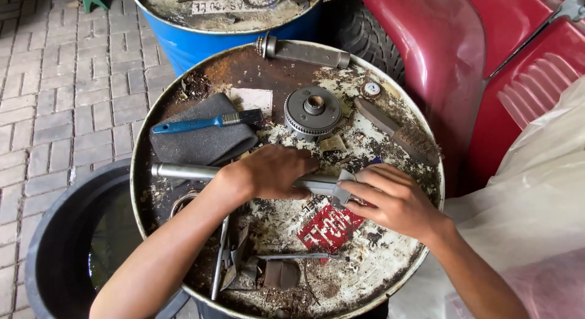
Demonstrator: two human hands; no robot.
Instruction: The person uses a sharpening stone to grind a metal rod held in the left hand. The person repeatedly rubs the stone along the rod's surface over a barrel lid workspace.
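Grey metal shaft [244, 174], long and round, lying across the middle of a rusty drum lid [390, 258] that's basically serving as the tabletop. One end sticks out bare to the left, the other end steps down into a blockier piece near the middle-right. Looks dull, a bit grimy, no shine to it.

Left hand [274, 171] is wrapped over the middle of the shaft, fingers curled shut around it. Right hand [390, 200] is on the thicker end, fingers pinched closed on that end piece, thumb underneath from what I can see.

Stuff around it on the lid: a round gear hub [313, 111] just above the hands, a wire brush [399, 133] off to the right of that, a blue-handled paintbrush [204, 122] lying on a dark grey foam pad [204, 142], and another grey cylinder part [301, 51] sitting at the far rim. Some thin metal bits near the front edge, can't tell exactly what they are.

Containers: a black tub [46, 246] down at the left, partly under the drum, with dark greenish liquid in it. Behind, a blue drum [195, 42] with its own dirty lid carrying a few small bits I can't make out. Red vehicle body [463, 57] on the right.
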